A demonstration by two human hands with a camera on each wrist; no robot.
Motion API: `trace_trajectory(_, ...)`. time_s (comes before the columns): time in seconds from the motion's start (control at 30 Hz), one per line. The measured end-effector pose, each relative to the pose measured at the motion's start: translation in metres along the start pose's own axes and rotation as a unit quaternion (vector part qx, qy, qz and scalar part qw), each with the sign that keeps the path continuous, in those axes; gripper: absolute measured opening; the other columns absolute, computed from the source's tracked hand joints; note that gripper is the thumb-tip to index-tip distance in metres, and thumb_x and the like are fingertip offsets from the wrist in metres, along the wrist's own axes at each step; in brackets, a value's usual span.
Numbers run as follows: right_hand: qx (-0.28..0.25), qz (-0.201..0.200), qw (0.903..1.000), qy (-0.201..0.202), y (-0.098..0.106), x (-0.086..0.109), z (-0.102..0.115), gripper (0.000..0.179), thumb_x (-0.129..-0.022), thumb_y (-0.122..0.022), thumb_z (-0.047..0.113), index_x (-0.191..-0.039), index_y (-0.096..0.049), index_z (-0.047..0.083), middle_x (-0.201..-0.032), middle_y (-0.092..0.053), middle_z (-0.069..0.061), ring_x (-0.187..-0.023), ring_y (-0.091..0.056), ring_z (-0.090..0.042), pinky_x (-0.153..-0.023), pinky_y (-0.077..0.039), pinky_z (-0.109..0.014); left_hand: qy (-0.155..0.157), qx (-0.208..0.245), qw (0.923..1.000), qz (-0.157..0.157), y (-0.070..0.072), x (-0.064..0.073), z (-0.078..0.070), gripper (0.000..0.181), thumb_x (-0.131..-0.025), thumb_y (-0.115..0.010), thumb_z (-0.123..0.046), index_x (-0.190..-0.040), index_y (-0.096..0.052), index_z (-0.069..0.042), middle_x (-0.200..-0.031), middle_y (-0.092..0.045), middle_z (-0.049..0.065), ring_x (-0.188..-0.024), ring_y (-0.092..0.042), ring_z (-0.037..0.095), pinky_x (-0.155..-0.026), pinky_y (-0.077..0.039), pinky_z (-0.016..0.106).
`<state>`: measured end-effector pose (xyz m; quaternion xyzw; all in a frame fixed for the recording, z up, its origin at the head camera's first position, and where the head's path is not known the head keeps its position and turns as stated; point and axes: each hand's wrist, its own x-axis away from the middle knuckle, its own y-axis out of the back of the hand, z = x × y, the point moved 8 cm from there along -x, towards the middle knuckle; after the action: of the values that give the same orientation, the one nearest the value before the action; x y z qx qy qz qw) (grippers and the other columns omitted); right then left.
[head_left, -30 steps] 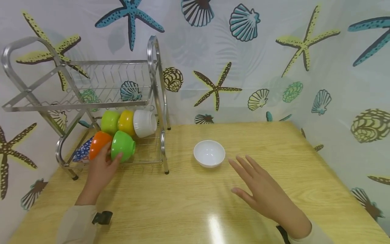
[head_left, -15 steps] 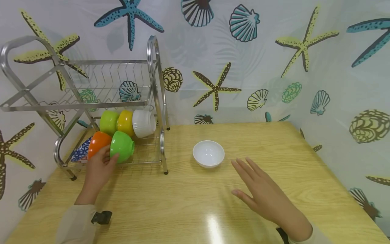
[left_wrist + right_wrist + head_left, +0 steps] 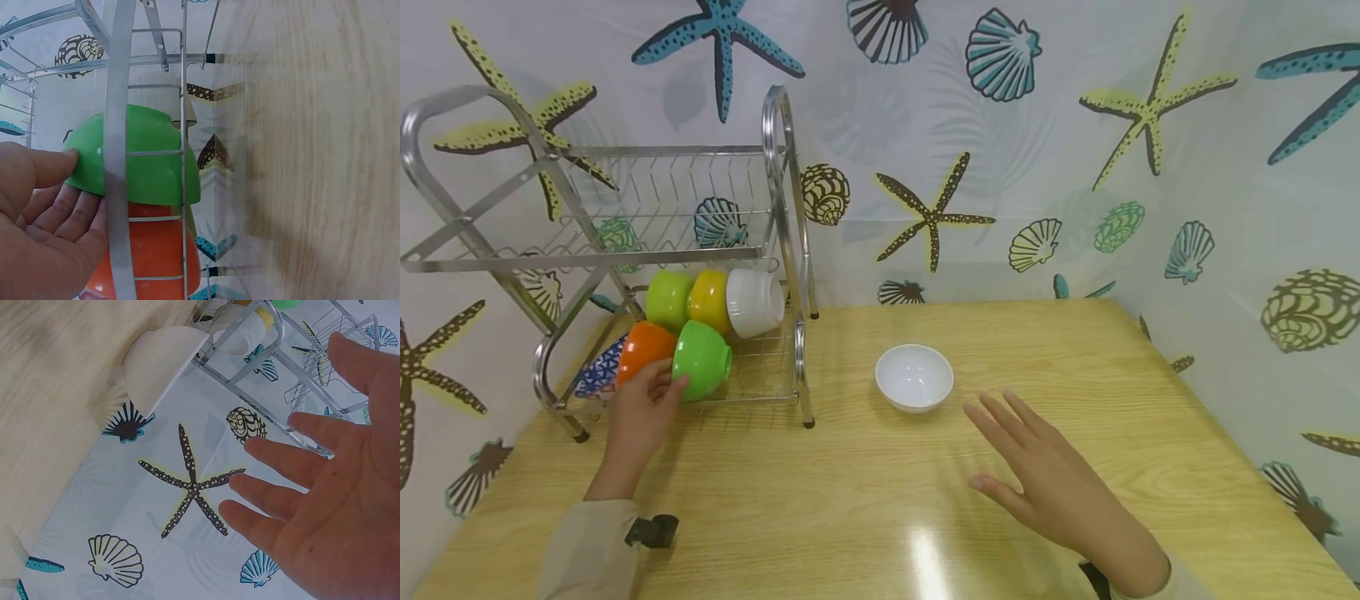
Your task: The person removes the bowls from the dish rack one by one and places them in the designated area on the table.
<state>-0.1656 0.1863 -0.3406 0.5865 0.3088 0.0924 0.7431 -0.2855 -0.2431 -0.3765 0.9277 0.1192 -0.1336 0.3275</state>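
On the lower rack tier, a green bowl [image 3: 702, 357] stands on its side in the front row. My left hand [image 3: 642, 415] pinches it at the left side, the thumb on its outer face and the fingers reaching behind toward the orange bowl [image 3: 645, 350]. In the left wrist view, the thumb presses the green bowl [image 3: 150, 178] beside an upright-looking metal bar. My right hand [image 3: 1048, 475] hovers with fingers spread and holds nothing. Nearest to it is a white bowl [image 3: 915, 379], sitting mouth up on the table.
The two-tier metal dish rack [image 3: 781, 192] stands at the left. Behind the front row lean a lime bowl [image 3: 668, 300], a yellow bowl [image 3: 709, 302] and a white ribbed bowl [image 3: 752, 304]. A blue patterned dish [image 3: 601, 373] lies at the left end. A patterned curtain [image 3: 865, 125] borders the table [image 3: 850, 500].
My left thumb has shifted slightly left on the green bowl's side. The bowls and my right hand stay nearly where they were.
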Motion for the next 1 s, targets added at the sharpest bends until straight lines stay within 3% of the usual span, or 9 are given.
trace_trajectory(0.13,-0.005,0.019,0.9997,-0.015,-0.0031,0.0008,-0.0018,0.069,-0.09,-0.063,0.045,-0.149,-0.036,0.02,-0.151,-0.036,-0.014,-0.138,-0.029,-0.044,-0.102,-0.038,-0.061,-0.001,-0.003,0.9998,-0.022,-0.0003,0.0015,0.0003,0.034,-0.096,-0.059,-0.013,-0.122,-0.058,0.009,-0.107,-0.065,0.026,-0.089,-0.059,0.011,-0.071,-0.038,-0.002)
trace_trajectory(0.33,-0.003,0.017,0.9998,-0.013,-0.0032,0.0012,-0.0017,0.069,-0.09,-0.064,0.044,-0.149,-0.036,0.02,-0.15,-0.038,-0.016,-0.137,-0.03,-0.044,-0.103,-0.038,-0.059,0.005,-0.005,0.9997,-0.024,-0.001,-0.0003,0.0025,0.033,-0.096,-0.059,-0.013,-0.121,-0.059,0.009,-0.106,-0.065,0.025,-0.089,-0.058,0.013,-0.071,-0.038,-0.002)
trace_trajectory(0.47,-0.004,0.018,0.9997,-0.014,-0.0034,0.0014,-0.0016,0.07,-0.089,-0.064,0.044,-0.149,-0.035,0.021,-0.149,-0.039,-0.015,-0.137,-0.031,-0.044,-0.104,-0.037,-0.059,0.016,-0.004,0.9996,-0.023,-0.001,-0.0027,0.0045,0.032,-0.096,-0.059,-0.013,-0.12,-0.059,0.008,-0.106,-0.065,0.023,-0.086,-0.053,0.001,-0.072,-0.038,-0.001)
trace_trajectory(0.7,-0.005,0.02,0.9997,-0.015,-0.0033,0.0023,-0.0014,0.07,-0.089,-0.064,0.044,-0.149,-0.036,0.021,-0.15,-0.038,-0.015,-0.137,-0.031,-0.044,-0.104,-0.037,-0.059,0.037,0.009,0.999,-0.021,-0.002,-0.0027,0.0044,0.033,-0.096,-0.058,-0.013,-0.12,-0.058,0.009,-0.107,-0.064,0.025,-0.097,-0.059,0.026,-0.071,-0.038,0.0)
trace_trajectory(1.0,-0.015,0.021,0.9996,-0.012,-0.0016,0.0024,0.0013,0.067,-0.091,-0.062,0.043,-0.149,-0.036,0.021,-0.15,-0.037,-0.014,-0.137,-0.031,-0.044,-0.104,-0.037,-0.059,0.067,0.025,0.9973,-0.015,-0.0021,-0.0017,0.0046,0.037,-0.097,-0.057,-0.017,-0.124,-0.057,0.008,-0.111,-0.062,0.024,-0.095,-0.056,0.014,-0.072,-0.039,-0.001)
